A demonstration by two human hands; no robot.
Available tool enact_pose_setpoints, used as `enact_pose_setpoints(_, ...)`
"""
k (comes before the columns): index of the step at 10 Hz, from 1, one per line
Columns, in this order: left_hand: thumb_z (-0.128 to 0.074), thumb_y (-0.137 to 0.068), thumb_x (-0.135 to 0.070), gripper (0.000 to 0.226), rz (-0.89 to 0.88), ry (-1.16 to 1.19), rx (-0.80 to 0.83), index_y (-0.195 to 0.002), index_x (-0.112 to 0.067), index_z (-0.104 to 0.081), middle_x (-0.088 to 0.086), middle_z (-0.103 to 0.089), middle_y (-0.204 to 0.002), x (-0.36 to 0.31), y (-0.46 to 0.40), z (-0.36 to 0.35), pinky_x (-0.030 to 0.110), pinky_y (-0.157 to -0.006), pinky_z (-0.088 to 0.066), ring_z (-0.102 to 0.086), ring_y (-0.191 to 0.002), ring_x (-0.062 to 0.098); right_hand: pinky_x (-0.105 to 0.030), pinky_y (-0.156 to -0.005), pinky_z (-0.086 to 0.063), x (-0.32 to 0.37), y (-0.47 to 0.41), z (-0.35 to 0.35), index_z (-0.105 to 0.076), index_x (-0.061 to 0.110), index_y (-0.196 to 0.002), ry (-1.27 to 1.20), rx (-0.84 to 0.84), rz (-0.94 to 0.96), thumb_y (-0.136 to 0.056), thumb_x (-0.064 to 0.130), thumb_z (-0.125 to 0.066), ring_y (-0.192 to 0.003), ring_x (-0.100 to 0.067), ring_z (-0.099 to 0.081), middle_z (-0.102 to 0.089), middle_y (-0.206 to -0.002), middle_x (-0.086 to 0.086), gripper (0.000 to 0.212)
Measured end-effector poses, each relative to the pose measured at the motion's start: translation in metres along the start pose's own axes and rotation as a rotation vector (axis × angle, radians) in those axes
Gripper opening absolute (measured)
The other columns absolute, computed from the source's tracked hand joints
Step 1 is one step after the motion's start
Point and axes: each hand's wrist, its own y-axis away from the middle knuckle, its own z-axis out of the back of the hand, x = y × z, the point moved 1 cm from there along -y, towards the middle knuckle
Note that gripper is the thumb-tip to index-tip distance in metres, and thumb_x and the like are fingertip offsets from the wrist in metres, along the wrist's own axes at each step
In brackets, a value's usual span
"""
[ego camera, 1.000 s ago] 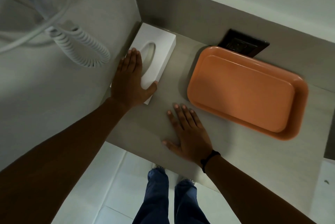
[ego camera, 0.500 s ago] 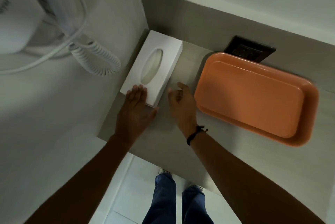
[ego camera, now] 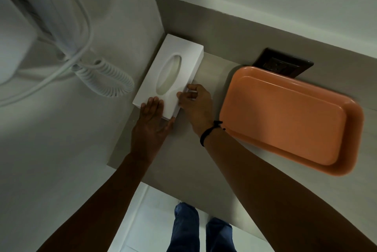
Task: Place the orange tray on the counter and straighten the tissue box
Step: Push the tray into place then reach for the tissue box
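Two hands work the near end of the tissue box (ego camera: 170, 77), which lies on the counter (ego camera: 183, 160) in the corner where the two walls meet, its long side a little askew to the left wall. The left hand (ego camera: 152, 123) lies flat and open, fingertips on the box's near top edge. The right hand (ego camera: 196, 104) pinches the box's near right corner between thumb and curled fingers, so that grip is closed on the box. Being thin white card, it is likely light and stiff enough to slide, but its walls would dent under a hard squeeze; the corners and short ends look the best places to hold. The tray (ego camera: 289, 117) already sits on the counter to the right, well apart from the box.
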Motion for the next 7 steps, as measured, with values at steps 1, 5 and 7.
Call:
enact_pose_setpoints(1, -0.094, -0.083, -0.020, 0.072, 0.033, 0.009, 0.024, -0.136, 0.018, -0.065, 0.037, -0.064, -0.142, 0.000, -0.011, 0.003, 0.070, -0.104, -0.056, -0.062, -0.134, 0.055, -0.055, -0.102, -0.064, 0.003, -0.008, -0.005, -0.063, 0.000, -0.141, 0.010, -0.005, -0.003, -0.099, 0.012, -0.079, -0.114, -0.040, -0.075, -0.075, -0.121, -0.028, 0.047)
enact_pose_setpoints(5, -0.085, -0.085, -0.025, 0.069, 0.074, 0.051, 0.046, -0.134, 0.020, -0.065, 0.039, -0.065, -0.139, -0.001, -0.020, 0.005, 0.072, -0.104, -0.054, -0.064, -0.130, 0.058, -0.054, -0.105, -0.061, 0.011, -0.024, -0.013, -0.065, -0.002, -0.132, 0.058, -0.024, 0.013, -0.096, 0.013, -0.081, -0.112, -0.042, -0.076, -0.078, -0.116, -0.025, 0.043)
enact_pose_setpoints(7, -0.058, -0.103, -0.044, 0.077, 0.060, 0.032, 0.114, -0.161, 0.005, -0.045, 0.029, -0.037, -0.170, -0.026, -0.032, 0.010, 0.067, -0.130, -0.027, -0.029, -0.161, 0.050, -0.019, -0.077, -0.059, 0.006, 0.024, 0.024, -0.066, 0.020, -0.116, 0.168, 0.011, 0.143, -0.102, 0.033, -0.074, -0.078, -0.005, -0.066, -0.065, -0.082, 0.012, 0.021)
